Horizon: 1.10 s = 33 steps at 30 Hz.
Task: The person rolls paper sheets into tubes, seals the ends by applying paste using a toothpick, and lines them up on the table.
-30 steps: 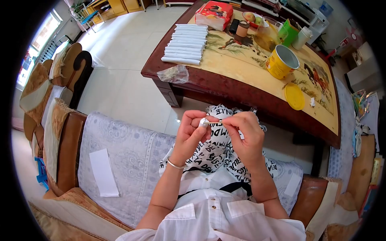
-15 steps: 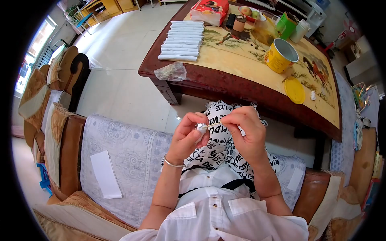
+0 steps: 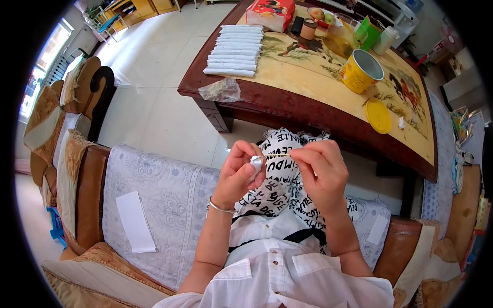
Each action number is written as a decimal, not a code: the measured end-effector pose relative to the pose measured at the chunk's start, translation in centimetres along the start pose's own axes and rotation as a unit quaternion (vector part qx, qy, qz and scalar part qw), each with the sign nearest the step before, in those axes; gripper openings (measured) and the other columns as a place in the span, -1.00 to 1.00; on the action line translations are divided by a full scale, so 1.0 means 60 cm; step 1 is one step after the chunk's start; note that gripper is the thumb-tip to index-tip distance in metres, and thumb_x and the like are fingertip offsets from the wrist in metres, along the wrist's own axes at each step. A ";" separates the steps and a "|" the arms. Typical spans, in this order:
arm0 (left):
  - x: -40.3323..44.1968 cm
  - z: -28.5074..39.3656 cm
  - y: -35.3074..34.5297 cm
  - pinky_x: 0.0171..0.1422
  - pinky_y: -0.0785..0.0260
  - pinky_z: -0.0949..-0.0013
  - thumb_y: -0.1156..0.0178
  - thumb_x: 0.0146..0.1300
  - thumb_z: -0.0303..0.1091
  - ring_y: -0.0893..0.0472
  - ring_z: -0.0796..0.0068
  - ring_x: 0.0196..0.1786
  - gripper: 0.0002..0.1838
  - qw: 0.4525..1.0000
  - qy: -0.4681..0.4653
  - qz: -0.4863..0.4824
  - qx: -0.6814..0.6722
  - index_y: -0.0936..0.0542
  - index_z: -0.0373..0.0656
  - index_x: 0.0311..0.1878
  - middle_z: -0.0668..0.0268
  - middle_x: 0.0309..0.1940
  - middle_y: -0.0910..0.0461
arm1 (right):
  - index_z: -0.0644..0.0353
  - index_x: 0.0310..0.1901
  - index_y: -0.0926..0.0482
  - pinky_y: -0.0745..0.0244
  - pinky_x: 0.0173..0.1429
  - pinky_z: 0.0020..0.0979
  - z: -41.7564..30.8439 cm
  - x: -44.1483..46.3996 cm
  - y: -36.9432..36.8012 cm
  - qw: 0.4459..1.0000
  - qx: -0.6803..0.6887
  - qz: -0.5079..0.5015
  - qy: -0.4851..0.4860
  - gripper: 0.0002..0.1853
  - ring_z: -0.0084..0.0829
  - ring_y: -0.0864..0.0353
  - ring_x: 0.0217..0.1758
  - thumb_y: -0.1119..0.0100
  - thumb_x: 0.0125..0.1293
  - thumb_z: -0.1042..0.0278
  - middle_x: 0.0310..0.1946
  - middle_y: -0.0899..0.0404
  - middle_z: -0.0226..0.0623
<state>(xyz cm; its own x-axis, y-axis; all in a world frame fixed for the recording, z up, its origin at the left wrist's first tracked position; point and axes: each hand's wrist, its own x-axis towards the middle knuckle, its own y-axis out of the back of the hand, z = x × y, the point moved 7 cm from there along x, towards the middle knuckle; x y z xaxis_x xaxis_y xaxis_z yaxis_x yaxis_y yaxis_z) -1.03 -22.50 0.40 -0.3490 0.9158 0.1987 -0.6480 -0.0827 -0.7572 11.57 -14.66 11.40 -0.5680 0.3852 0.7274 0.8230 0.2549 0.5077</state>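
Observation:
My left hand, with a bangle at the wrist, is closed around a small white paper roll above my lap. Between the thumb and fingertips of my right hand is one end of a thin stick. The stick's other end reaches the top of the paper roll. Both hands are over patterned black-and-white trousers. On the table beyond lies a row of several white paper rolls, with a crumpled clear plastic bag nearer the edge.
The dark-edged table bears a yellow can, its yellow lid, a red package, a green box and a white bottle. White paper sheets lie on the sofa on both sides of me.
The right hand has moved slightly to the right, and more of the stick shows between the hands. The left hand has tilted the paper roll more upright.

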 end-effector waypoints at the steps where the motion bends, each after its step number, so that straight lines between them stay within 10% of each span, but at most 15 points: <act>1: 0.000 0.000 0.000 -0.63 -0.12 0.63 -0.22 0.28 -0.30 -0.31 0.64 -0.60 -0.71 1.000 0.001 0.000 0.000 -0.31 -0.12 -0.10 0.30 -0.30 -0.34 | 0.18 -0.32 -0.61 -0.41 -0.32 -0.38 -0.001 0.000 0.000 1.000 0.015 -0.001 0.000 -0.73 -0.30 -0.47 -0.36 -0.34 -0.13 0.67 -0.42 -0.47 -0.34; 33: 0.004 -0.013 -0.006 -0.60 -0.17 0.65 -0.13 0.35 -0.29 -0.33 0.64 -0.54 -0.75 0.994 0.008 -0.030 -0.106 -0.34 -0.11 -0.02 0.28 -0.22 -0.36 | 0.21 -0.32 -0.58 -0.42 -0.27 -0.32 0.006 -0.010 -0.014 0.997 0.048 -0.034 -0.042 -0.78 -0.25 -0.48 -0.35 -0.31 -0.04 0.66 -0.42 -0.49 -0.30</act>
<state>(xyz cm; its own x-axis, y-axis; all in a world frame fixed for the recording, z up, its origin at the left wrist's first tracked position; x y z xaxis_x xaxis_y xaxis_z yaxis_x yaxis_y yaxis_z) -0.34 -21.95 0.25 -0.3021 0.9229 0.2388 -0.5100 0.0552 -0.8584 11.20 -14.79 10.38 -0.6237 0.4360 0.6487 0.7814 0.3661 0.5053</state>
